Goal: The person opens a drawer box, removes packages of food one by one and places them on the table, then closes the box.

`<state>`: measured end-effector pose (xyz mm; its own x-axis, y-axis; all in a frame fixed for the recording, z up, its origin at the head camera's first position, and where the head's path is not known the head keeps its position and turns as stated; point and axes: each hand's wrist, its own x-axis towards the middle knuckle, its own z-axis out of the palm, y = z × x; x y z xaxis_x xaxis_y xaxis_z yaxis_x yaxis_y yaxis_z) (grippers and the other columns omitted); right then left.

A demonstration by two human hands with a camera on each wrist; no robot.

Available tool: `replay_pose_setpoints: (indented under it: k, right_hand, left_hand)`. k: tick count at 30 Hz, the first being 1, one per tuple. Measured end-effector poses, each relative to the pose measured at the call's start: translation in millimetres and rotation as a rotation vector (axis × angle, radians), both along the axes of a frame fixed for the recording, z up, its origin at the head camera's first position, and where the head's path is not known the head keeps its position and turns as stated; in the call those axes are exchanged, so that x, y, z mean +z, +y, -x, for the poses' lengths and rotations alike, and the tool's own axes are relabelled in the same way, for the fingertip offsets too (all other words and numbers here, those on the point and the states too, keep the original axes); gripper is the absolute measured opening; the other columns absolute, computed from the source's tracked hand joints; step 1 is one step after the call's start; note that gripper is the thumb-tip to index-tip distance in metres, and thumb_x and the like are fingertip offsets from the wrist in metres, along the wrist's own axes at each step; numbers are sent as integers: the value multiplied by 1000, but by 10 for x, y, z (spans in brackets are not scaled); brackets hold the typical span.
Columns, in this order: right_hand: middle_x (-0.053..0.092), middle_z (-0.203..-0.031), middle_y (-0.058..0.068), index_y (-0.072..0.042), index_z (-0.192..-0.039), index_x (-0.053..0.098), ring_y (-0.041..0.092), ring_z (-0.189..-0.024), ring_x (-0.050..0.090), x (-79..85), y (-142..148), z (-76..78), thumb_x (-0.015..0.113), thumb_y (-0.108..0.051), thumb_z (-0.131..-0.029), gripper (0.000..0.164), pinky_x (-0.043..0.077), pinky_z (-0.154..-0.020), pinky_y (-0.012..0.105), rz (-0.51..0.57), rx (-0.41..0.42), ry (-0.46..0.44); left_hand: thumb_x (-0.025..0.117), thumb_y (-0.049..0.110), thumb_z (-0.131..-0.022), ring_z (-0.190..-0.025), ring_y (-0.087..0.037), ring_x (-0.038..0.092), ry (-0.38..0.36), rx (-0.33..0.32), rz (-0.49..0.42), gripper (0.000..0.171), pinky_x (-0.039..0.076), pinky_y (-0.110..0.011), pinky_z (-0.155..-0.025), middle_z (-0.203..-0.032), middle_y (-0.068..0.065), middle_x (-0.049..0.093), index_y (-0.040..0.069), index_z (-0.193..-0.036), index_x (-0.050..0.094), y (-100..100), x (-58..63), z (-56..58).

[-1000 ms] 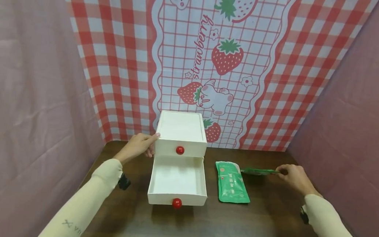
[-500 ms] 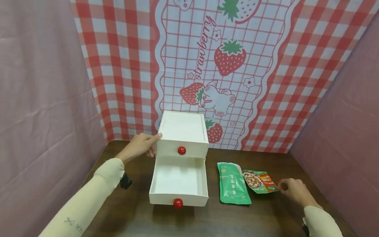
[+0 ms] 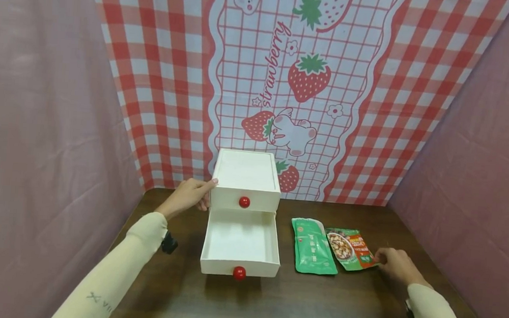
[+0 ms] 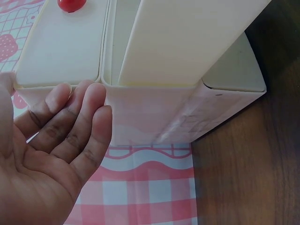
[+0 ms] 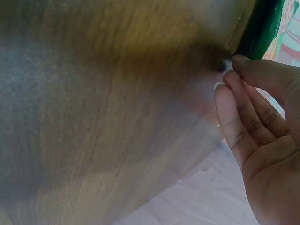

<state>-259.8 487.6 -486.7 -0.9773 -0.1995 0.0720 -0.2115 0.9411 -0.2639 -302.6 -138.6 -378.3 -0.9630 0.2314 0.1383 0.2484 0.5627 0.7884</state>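
Observation:
A small white drawer cabinet (image 3: 248,171) with red knobs stands at mid-table; its lower drawer (image 3: 240,268) is pulled out and bare inside. My left hand (image 3: 187,196) rests against the cabinet's left side near the top front edge. In the left wrist view the fingers (image 4: 96,126) lie lightly bent along that side. To the right, my right hand (image 3: 399,265) pinches the near right corner of a green and red food pouch (image 3: 351,249) with a picture of a bowl of food. The right wrist view shows thumb and fingertips together at the pouch's dark green edge (image 5: 267,40).
A second, plain green pouch (image 3: 314,246) lies flat between the cabinet and the printed pouch, touching or nearly touching it. Red checked strawberry cloth (image 3: 309,79) hangs behind the brown table (image 3: 306,305), and pink curtains (image 3: 463,159) flank both sides.
The printed pouch has turned from edge-on to lying with its picture up. My right hand has lowered and come nearer with its corner. The left hand stays against the cabinet.

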Motion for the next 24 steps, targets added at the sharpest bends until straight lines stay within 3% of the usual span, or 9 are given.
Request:
replay_pose_setpoints:
  k: [8, 14, 20, 24]
  right_hand:
    - [59, -77, 1, -10, -88, 66, 20, -64, 56, -24, -10, -27, 68, 7, -79, 19, 48, -53, 35, 22, -19, -41]
    - [60, -76, 1, -8, -89, 66, 16, -58, 56, 17, -50, -43, 64, 5, -85, 14, 51, -47, 31, 80, -36, -109]
    - [63, -80, 2, -8, -89, 68, 17, -64, 56, 70, -70, -37, 67, -8, -93, 4, 49, -54, 35, 19, -20, -61]
    - [62, -81, 2, -8, -88, 68, 20, -71, 54, 105, -91, -18, 68, -11, -92, 5, 46, -61, 38, -15, -26, -19]
  left_hand:
    - [48, 64, -102, -68, -27, 71, -11, 5, 2, 70, 59, -33, -63, -74, -9, 71, 4, -76, 72, 9, 15, -10]
    - [49, 64, -102, -68, -28, 71, -12, 11, 2, 69, 59, -33, -63, -72, -7, 71, 4, -75, 72, 9, 26, -7]
    - [49, 63, -103, -68, -29, 71, -11, 10, 2, 69, 59, -32, -63, -72, -7, 71, 4, -76, 72, 12, 20, -7]
    - [49, 63, -103, -71, -32, 72, -15, 10, -2, 69, 59, -33, -63, -72, -7, 71, 4, -75, 72, 13, 20, -10]
